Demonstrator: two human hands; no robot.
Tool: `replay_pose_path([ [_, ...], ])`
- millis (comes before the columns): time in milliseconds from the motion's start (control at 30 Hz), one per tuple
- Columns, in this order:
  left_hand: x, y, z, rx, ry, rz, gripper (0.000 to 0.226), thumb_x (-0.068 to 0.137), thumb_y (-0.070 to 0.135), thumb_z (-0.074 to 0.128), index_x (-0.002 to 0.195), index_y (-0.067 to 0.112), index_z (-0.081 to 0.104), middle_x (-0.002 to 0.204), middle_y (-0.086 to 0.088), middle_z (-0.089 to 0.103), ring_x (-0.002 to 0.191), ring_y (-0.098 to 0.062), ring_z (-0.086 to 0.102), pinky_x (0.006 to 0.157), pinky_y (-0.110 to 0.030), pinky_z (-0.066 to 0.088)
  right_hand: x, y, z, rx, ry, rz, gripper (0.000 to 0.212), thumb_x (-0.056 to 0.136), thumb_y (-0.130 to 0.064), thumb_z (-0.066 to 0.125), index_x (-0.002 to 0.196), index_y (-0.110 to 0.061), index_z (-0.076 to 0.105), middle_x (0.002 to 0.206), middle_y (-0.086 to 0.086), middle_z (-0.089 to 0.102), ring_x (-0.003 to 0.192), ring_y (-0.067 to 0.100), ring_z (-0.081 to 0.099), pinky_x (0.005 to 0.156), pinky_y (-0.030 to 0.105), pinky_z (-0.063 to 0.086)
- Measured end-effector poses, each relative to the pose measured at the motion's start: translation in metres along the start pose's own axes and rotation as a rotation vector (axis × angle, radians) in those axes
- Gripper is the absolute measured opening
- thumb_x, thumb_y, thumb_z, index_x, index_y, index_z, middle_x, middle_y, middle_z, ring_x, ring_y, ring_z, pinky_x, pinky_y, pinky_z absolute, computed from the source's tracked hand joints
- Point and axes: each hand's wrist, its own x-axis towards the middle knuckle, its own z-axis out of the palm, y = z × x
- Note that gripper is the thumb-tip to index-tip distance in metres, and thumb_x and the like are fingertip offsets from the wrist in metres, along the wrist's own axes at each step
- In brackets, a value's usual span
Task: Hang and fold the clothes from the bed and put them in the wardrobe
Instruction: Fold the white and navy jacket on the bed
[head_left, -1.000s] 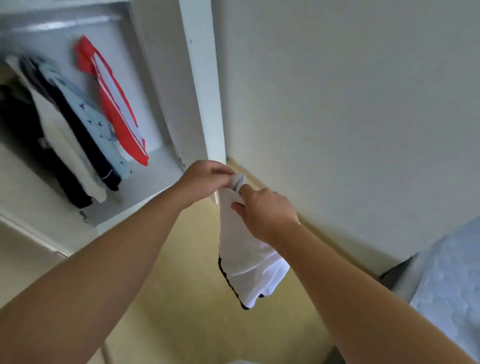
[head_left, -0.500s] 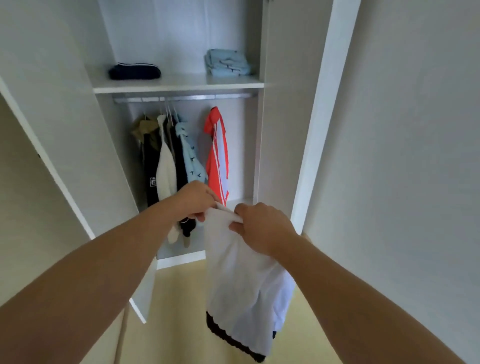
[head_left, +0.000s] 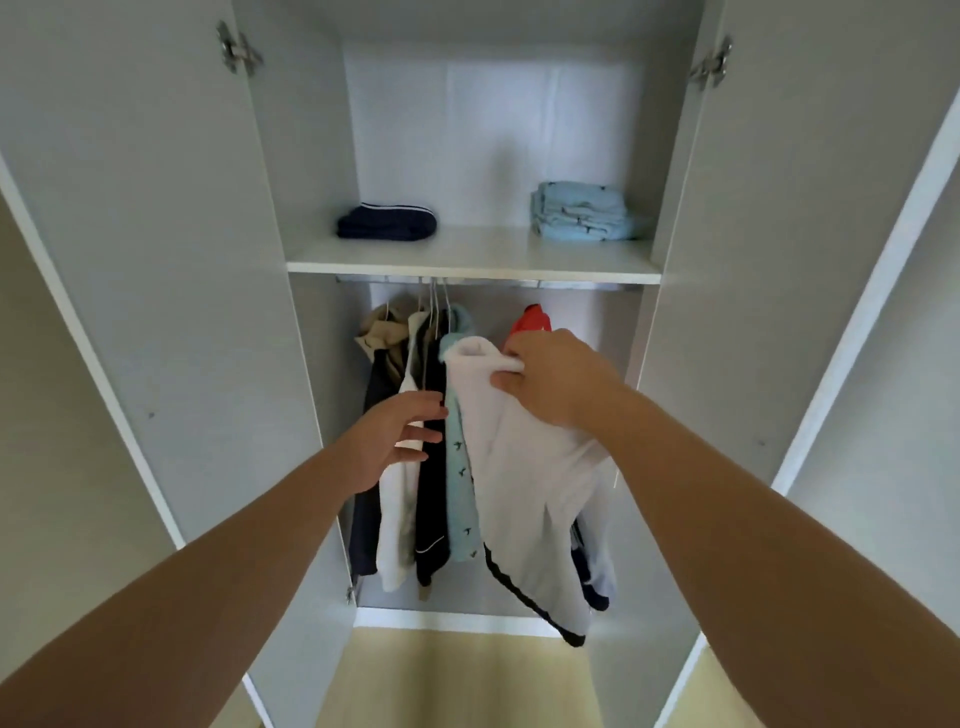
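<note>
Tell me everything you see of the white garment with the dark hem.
The white garment with a dark-trimmed hem looks like soft fabric. It hangs limp in front of the hung clothes, bunched at the top where the right hand grips it. The hem slants down to the right. The left hand, open, does not touch it. No hanger shows.

honestly no readable text, labels, brands or numbers anywhere here, not even on the clothes

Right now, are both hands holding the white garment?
No, only the right hand grips the white garment; the left hand reaches open toward the hanging clothes.
</note>
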Motion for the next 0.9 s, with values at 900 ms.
replay_pose_path([
  [900,0.295,0.050,-0.063,-1.022,-0.284,0.150,0.087,0.083,0.080,0.053,0.142,0.016,0.058,0.149,-0.018,0.051,0.139,-0.045,0.044,0.113,-0.071,0.028,0.450,-0.020,-0.100,0.398,0.314,-0.006,0.057,0.090,-0.041,0.071,0.126,0.002,0.061,0.123,0.013,0.064,0.112,0.026,0.061,0.083,0.025,0.044],
])
